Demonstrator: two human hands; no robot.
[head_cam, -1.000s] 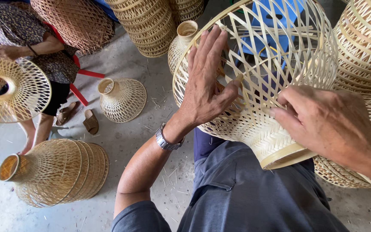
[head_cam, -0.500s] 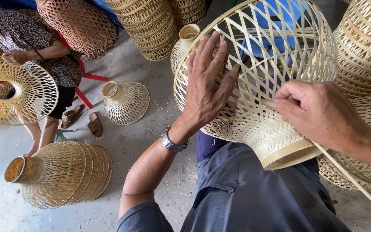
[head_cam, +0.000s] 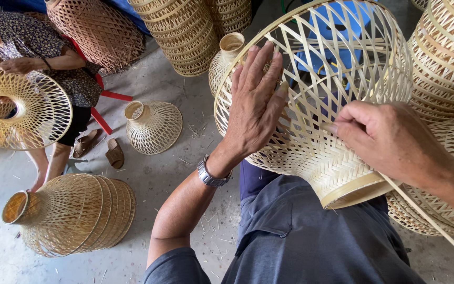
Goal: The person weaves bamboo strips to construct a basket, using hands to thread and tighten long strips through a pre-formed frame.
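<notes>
A grey concrete floor (head_cam: 185, 173) strewn with bamboo slivers, woven lampshade stacks (head_cam: 74, 213) around, a blue plastic stool (head_cam: 337, 39), daylight.

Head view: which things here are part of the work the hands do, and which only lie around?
In use:
- woven bamboo shade
- left hand, flat on its lattice
- right hand, pinching a weave strand
- loose bamboo strip

Lying about:
- small shade on floor
- stacked shades
- sandals
- blue stool
</notes>
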